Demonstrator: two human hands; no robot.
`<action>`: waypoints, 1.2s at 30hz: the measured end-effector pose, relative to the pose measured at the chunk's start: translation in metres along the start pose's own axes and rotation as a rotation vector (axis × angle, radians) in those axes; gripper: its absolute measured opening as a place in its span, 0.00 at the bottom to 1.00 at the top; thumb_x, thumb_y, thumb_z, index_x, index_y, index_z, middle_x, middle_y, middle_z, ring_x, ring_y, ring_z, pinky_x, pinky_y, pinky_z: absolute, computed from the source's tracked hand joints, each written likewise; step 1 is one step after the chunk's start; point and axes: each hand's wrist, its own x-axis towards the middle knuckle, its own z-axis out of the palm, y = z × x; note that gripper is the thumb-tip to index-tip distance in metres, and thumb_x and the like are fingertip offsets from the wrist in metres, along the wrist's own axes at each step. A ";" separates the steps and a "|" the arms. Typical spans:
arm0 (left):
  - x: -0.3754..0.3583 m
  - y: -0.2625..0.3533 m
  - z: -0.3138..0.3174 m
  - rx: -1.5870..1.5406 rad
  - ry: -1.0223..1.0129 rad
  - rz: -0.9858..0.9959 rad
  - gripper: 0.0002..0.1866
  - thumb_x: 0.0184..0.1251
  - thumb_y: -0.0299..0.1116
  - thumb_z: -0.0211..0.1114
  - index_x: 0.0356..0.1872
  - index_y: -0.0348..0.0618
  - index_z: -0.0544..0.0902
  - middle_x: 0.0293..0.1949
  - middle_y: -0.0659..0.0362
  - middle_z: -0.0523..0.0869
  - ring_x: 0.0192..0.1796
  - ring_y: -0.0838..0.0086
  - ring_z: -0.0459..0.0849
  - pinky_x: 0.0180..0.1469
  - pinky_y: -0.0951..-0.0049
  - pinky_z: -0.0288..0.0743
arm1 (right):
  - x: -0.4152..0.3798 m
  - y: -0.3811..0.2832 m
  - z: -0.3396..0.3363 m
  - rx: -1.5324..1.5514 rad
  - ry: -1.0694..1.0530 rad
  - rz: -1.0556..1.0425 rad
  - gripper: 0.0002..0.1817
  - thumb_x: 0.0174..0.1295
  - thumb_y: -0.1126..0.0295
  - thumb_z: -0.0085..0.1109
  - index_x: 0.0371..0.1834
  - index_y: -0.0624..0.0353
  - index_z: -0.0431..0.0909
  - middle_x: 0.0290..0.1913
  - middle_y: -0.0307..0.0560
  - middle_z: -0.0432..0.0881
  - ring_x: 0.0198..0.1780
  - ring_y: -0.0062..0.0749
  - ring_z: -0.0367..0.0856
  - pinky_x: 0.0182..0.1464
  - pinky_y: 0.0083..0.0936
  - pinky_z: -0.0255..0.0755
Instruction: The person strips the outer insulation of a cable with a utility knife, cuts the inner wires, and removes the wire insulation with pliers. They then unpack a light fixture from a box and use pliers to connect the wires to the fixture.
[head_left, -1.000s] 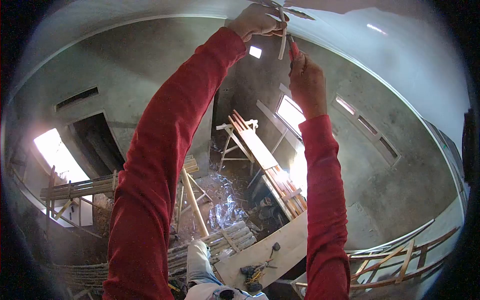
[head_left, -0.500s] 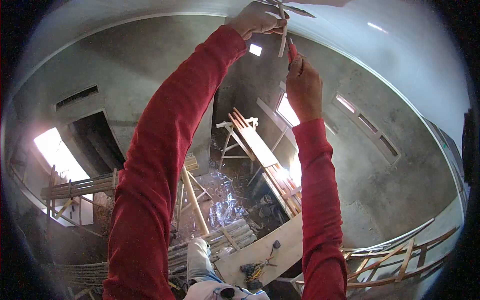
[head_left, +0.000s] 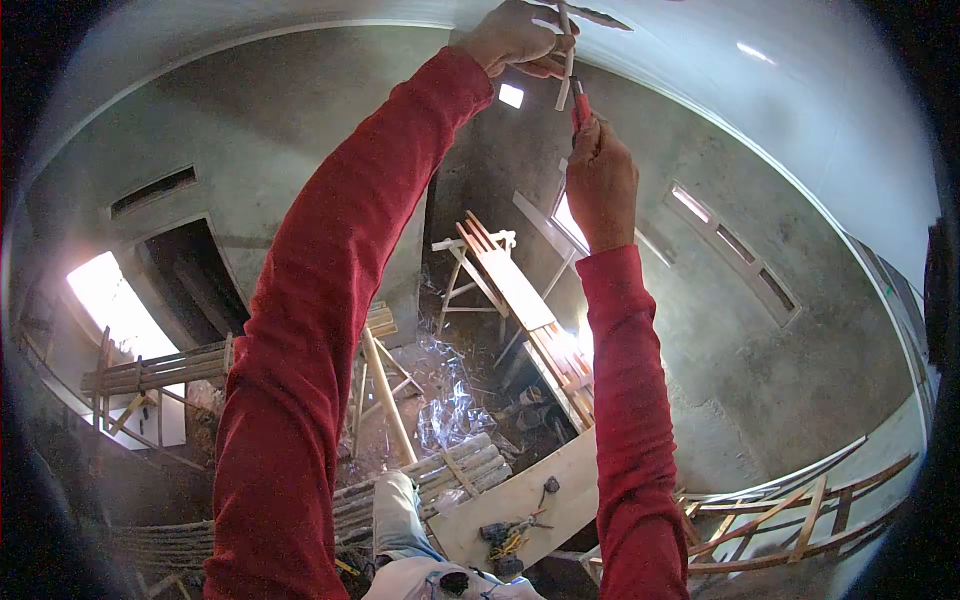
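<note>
Both my arms in red sleeves reach up toward the white ceiling (head_left: 780,110). My left hand (head_left: 515,38) is closed around pale flat cables (head_left: 565,75) that hang from a dark gap in the ceiling. My right hand (head_left: 600,180) sits just below it, gripping a small tool with a red handle (head_left: 579,112). The tool's tip points up at the hanging cable ends. The tool's working end is too small to make out.
Far below lie a wooden plank (head_left: 530,495) with a power drill (head_left: 505,540), bamboo scaffold poles (head_left: 440,475) and leaning boards (head_left: 520,300). Grey plastered walls have a doorway (head_left: 195,285) and bright windows (head_left: 110,310). My trouser leg (head_left: 395,525) shows at the bottom.
My right hand has dropped slightly and shifted left under the cables. My left hand keeps its hold at the ceiling gap.
</note>
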 end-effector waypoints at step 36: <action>-0.005 0.017 0.007 -0.022 0.048 -0.134 0.09 0.68 0.23 0.65 0.48 0.39 0.82 0.38 0.50 0.87 0.35 0.63 0.91 0.39 0.62 0.91 | -0.024 0.011 -0.002 -0.029 -0.006 0.065 0.21 0.79 0.60 0.40 0.49 0.63 0.81 0.32 0.65 0.82 0.37 0.63 0.84 0.41 0.52 0.73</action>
